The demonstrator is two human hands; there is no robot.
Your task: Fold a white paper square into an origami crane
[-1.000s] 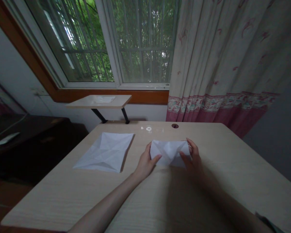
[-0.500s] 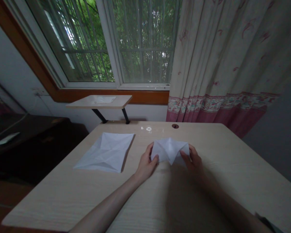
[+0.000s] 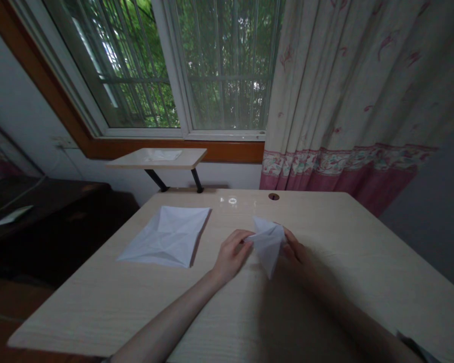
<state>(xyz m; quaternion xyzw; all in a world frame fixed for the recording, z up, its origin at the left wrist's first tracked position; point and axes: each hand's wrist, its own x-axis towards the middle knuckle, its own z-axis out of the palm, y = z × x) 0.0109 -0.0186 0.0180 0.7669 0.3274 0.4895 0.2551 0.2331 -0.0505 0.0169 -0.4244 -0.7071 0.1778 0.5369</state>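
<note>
A piece of folded white paper (image 3: 268, 244) is held between both hands over the right middle of the desk, with one point directed down toward me and another up at its left. My left hand (image 3: 232, 254) pinches its left tip between thumb and fingers. On the other side my right hand (image 3: 297, 252) grips the paper's right edge, its fingers partly in shadow. To the left of my hands lies a creased white square of paper (image 3: 170, 237), flat on the desk and touched by neither hand.
The light wood desk (image 3: 212, 312) has a round cable hole (image 3: 273, 196) at its back edge. A small raised shelf (image 3: 189, 160) at the back left carries more white paper (image 3: 164, 155). Behind stand a barred window and a patterned curtain (image 3: 325, 101). A dark cabinet (image 3: 60, 201) is at the left.
The folded paper has gone from a wide, spread shape to a narrower one with a longer point toward me. My hands have turned it and come slightly closer together.
</note>
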